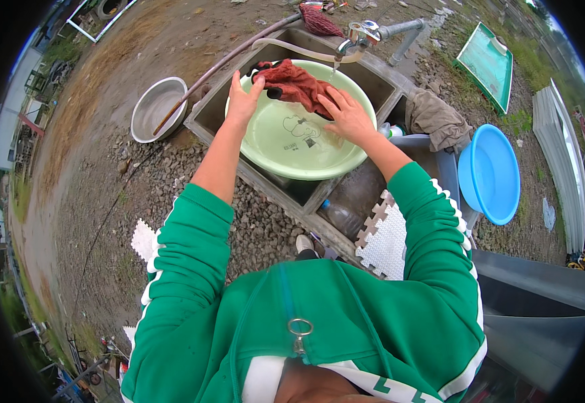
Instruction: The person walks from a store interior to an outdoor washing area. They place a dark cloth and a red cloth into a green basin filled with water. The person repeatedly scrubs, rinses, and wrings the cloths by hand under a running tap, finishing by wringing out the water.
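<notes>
A wet rust-red cloth article with black parts [295, 83] lies across the far side of a pale green plastic basin [252, 156]. Its black ends hang near my left hand [244, 101], whose thumb and fingers are spread at the cloth's left end; the thumb is close to the fabric. My right hand [350, 118] has its fingers over the cloth's right end and its thumb by the lower edge. Water runs from a metal tap [343, 48] into the basin, which has a printed cartoon figure on its bottom.
The basin rests on a concrete sink [292, 214]. A mop [232, 60] slants from its far edge into a metal bowl [159, 111]. To the right are a grey-brown rag [436, 118], a blue basin [489, 174] and a green tray [486, 68]. A plastic bottle [343, 216] lies nearer me.
</notes>
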A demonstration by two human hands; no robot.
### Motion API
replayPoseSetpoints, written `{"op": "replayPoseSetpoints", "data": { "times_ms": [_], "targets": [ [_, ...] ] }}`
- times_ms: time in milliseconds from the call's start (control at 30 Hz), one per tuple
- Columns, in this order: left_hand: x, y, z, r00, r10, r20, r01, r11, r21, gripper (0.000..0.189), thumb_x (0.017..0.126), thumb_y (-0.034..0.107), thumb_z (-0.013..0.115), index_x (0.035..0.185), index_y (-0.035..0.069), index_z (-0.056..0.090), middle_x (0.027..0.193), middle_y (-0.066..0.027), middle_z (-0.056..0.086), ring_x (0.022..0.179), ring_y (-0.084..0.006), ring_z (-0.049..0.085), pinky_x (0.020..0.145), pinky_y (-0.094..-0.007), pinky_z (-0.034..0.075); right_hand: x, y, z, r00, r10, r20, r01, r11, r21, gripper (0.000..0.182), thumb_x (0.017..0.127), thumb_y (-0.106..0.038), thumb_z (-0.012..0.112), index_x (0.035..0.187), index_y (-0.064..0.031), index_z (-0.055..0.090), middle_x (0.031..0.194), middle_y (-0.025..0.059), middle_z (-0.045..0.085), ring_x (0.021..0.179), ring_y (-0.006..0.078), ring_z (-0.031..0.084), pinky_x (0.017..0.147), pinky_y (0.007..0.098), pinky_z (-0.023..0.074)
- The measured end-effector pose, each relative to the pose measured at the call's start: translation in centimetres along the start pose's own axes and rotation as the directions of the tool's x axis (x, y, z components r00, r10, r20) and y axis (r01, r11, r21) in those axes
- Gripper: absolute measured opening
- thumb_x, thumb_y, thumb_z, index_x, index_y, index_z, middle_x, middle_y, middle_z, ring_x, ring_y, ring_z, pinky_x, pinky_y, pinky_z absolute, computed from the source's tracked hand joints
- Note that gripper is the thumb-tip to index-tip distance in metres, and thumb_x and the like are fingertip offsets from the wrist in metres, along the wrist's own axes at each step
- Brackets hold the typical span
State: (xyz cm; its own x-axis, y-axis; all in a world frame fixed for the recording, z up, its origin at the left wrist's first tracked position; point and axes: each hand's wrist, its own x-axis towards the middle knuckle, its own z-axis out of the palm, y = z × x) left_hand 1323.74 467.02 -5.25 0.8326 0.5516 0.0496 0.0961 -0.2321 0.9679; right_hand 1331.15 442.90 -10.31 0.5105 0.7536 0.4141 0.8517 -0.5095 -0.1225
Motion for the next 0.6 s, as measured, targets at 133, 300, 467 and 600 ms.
{"op": "replayPoseSetpoints", "data": {
  "times_ms": [133,300,467,600],
  "targets": [
    [-4.9,-0.9,-0.1,0.916,0.197,0.351,-0.343,0.837,0.426,0.044,0.079,0.027,0.056,0.116,0.004,0.047,0.106,-0.0176,0.055,0.102,-0.0299,0.05,0.09,-0.0374,0.035,1.1,1.4,7.2,0.842,0.011,0.54,-0.05,0.997,0.058,0.064,0.074,-0.041,0.058,0.128,-0.0138,0.036,0.128,0.0153,0.037,0.12,0.032,0.033,0.098,0.038,0.0307],
    [-9.0,-2.3,-0.1,0.811,0.094,0.578,-0.554,0.442,0.705,0.034,0.079,0.039,0.052,0.095,0.011,0.062,0.088,-0.0095,0.062,0.088,-0.0222,0.056,0.094,-0.0423,0.03,3.8,3.1,15.7,0.697,0.291,0.655,-0.449,0.89,0.083,0.057,0.081,-0.043,0.046,0.129,-0.0139,0.034,0.133,0.0114,0.03,0.124,0.033,0.026,0.098,0.0446,0.0273],
    [-9.4,-2.8,-0.5,0.826,0.085,0.558,-0.531,0.451,0.717,0.033,0.08,0.041,0.051,0.093,0.013,0.062,0.08,-0.0077,0.063,0.083,-0.0208,0.058,0.095,-0.039,0.03,4.9,-0.3,15.8,0.716,0.251,0.651,-0.333,0.943,0.004,0.053,0.085,-0.042,0.037,0.13,-0.0153,0.031,0.138,0.0076,0.025,0.123,0.0372,0.025,0.099,0.0467,0.0265],
    [-8.7,-2.9,0.1,0.816,0.1,0.569,-0.547,0.451,0.705,0.032,0.08,0.041,0.049,0.09,0.013,0.062,0.073,-0.0073,0.063,0.077,-0.0209,0.059,0.095,-0.0376,0.029,4.7,2.9,16.8,0.689,0.501,0.524,-0.511,0.848,-0.14,0.05,0.086,-0.041,0.038,0.126,-0.0116,0.035,0.134,0.011,0.03,0.122,0.0325,0.03,0.096,0.0469,0.0299]
  ]
}}
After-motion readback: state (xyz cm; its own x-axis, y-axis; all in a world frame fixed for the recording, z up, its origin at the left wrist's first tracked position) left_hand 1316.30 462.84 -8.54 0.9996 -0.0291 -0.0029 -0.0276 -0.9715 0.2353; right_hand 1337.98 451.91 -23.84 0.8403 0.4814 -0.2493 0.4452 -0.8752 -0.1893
